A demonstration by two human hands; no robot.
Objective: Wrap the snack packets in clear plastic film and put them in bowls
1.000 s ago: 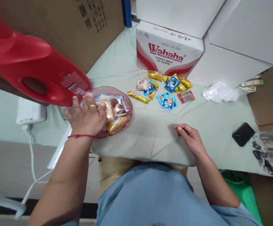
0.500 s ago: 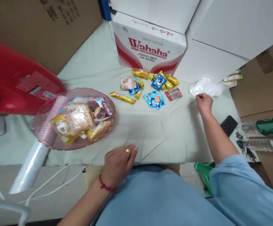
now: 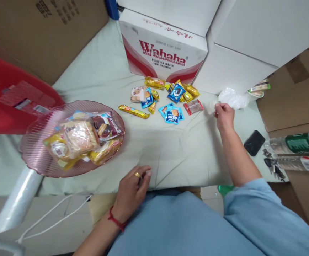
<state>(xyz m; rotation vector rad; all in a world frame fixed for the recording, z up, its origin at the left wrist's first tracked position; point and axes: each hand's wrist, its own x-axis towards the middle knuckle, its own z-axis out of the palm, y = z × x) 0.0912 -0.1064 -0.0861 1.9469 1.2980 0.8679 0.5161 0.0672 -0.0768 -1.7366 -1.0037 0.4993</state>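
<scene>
Plastic (image 3: 233, 98), clear and crumpled, lies just beyond my right hand (image 3: 225, 116), whose fingers pinch a thin edge, and, likely light, soft and slippery, suits a gathered-fold grip; my left hand (image 3: 133, 190) rests slack, nothing visibly held.

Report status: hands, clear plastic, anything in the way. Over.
Left hand loosely curled, nothing visible in it. Right hand pinching thin clear plastic film beside crumpled clear plastic bundle, attachment unclear. No obstruction seen; red-edged rectangular snack packet nearby.
</scene>
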